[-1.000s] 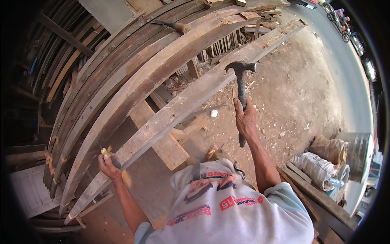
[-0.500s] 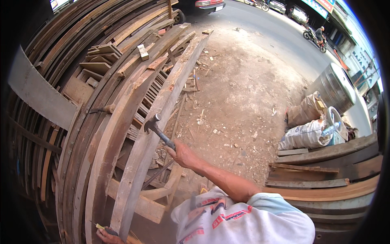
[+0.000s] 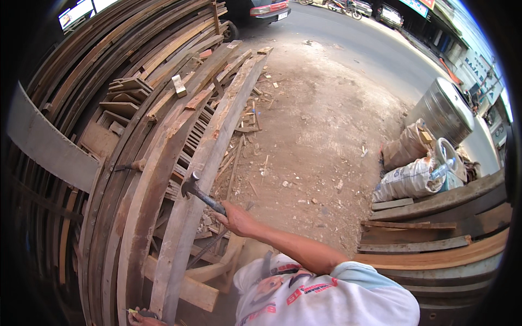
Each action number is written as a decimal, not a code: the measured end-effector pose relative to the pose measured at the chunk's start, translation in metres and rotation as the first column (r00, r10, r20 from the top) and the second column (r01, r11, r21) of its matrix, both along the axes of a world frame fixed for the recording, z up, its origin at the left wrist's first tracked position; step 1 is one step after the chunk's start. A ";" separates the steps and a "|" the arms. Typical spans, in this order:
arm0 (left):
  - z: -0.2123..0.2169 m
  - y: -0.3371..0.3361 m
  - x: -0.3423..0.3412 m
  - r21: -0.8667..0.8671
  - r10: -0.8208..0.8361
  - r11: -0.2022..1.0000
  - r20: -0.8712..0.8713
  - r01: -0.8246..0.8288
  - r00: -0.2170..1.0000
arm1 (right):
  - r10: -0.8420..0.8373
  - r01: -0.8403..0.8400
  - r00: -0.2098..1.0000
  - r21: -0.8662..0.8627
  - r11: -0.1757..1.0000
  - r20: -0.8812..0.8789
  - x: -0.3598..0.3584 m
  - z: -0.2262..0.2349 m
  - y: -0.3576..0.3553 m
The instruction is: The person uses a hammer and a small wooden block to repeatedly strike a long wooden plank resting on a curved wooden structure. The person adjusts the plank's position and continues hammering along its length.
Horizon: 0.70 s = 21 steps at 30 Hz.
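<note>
Over a long pale wooden plank [image 3: 209, 157] resting on a stack of weathered boards [image 3: 125, 125], the person's right hand [image 3: 235, 218] has swung down, fingers clenched around the dark handle of a steel claw hammer [image 3: 202, 194]. A second ago the hammer was raised high; now its head meets the plank's edge, suggesting a strike. At the bottom edge, the left hand [image 3: 144, 317] touches the plank's near end; its grip is unclear.
</note>
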<state>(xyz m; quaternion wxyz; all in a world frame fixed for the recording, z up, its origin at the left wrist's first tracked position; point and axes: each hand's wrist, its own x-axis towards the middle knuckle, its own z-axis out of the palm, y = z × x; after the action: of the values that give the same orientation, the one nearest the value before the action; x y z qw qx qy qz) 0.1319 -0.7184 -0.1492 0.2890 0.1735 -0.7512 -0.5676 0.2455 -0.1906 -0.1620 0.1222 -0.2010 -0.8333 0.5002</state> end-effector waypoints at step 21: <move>0.113 0.427 -0.089 0.126 -0.812 0.554 0.301 0.823 0.501 | -0.030 0.117 0.959 -0.298 0.947 0.282 0.012 0.041 0.187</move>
<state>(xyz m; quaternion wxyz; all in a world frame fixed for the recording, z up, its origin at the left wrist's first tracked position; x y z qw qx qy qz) 0.0432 -0.2912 -0.0361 -0.1382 -0.1156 -0.7896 -0.5865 0.2578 -0.0037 -0.1211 -0.0088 -0.3162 -0.7446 0.5878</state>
